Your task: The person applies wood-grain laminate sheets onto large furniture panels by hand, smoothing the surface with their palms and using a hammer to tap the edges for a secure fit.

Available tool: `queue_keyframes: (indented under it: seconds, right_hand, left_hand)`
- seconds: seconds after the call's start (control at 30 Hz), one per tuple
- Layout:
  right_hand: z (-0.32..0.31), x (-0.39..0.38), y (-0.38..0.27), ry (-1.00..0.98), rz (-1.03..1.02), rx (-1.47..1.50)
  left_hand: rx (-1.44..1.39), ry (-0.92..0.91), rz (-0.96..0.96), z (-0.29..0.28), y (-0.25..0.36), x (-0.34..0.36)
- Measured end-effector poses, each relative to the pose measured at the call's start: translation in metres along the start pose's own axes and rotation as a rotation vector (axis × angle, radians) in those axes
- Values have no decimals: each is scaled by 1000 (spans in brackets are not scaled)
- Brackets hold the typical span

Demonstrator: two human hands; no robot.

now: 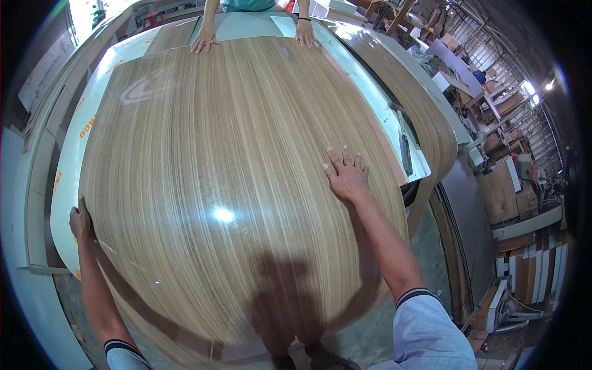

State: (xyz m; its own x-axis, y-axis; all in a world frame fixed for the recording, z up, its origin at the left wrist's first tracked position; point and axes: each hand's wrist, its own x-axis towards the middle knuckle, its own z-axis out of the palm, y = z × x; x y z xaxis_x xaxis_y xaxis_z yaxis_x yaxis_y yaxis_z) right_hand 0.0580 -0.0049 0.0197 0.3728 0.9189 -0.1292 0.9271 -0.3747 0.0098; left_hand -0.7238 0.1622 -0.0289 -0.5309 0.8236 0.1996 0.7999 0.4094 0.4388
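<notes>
A large glossy wood-grain laminate sheet (246, 142) spreads out in front of me, over a pale board with orange print (69, 160) that shows along the left side. My left hand (79, 222) is closed at the sheet's left edge, its fingers partly hidden. On the right part of the sheet, my right hand (349, 177) lies flat with the fingers spread. Across from me, a co-worker's two hands (203, 41) press on the sheet's far edge. My shadow falls over the near part.
A dark-handled tool (405, 154), like a cutter, rests on a pale strip right of the sheet. Beyond it lies another wood-grain sheet (425, 123). White cabinet frames (40, 179) stand along the left. Stacked boards (536, 271) and workshop clutter fill the right side.
</notes>
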Motion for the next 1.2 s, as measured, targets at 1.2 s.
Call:
queue_keyframes:
  seconds: [1.2]
  right_hand:
    - [-23,89,-21,-84,54,13]
  left_hand:
    - [-558,-208,-628,-133,-204,-378]
